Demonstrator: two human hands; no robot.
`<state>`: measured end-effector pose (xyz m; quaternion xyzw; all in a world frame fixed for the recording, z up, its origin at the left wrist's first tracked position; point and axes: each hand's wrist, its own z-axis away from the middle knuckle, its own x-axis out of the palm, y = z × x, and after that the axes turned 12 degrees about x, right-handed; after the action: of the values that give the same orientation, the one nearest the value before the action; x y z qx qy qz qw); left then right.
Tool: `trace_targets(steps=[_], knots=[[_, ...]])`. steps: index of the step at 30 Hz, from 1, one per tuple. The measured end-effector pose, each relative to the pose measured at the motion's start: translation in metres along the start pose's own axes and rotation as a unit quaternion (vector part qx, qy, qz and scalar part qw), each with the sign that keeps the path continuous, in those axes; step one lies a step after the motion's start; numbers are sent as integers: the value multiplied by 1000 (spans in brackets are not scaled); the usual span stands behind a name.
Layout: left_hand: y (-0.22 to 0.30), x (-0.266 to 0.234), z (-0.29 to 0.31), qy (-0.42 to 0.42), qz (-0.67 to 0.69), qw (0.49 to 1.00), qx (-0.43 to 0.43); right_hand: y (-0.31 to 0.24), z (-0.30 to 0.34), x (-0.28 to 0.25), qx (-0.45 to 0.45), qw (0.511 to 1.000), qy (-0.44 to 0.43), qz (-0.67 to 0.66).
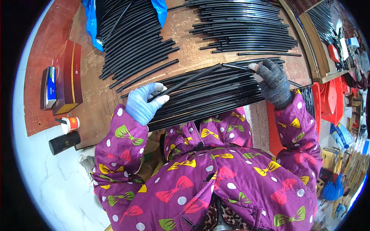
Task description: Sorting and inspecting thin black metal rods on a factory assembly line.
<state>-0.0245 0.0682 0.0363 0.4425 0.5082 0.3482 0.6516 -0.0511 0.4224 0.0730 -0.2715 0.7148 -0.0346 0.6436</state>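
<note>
My left hand (145, 101), in a pale blue glove with white fingertips, is closed on a black tube (194, 77). The tube slants up to the right. Thumb and fingers of my right hand (272, 82), in a dark grey glove with bare-looking pale tips, pinch a thinner, shiny black rod (237, 67). The rod's left end meets or nearly meets the tube's right end; I cannot tell whether it enters. Beneath both hands, a bundle of long black rods (208, 101) lies along the table's near edge.
Black tubes (138, 52) are heaped at the back left beside blue plastic (91, 23). Another row of black tubes (246, 29) lies at the back right. At left stand a dark red box (70, 81), a paper cup (72, 123) and a black cylinder (64, 143). Red stools (330, 100) are at right.
</note>
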Motion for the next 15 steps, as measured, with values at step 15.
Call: trace_targets(steps=[15], knots=[[10, -2, 2, -10, -86, 995, 46, 1, 5, 2, -4, 1000, -14, 23]])
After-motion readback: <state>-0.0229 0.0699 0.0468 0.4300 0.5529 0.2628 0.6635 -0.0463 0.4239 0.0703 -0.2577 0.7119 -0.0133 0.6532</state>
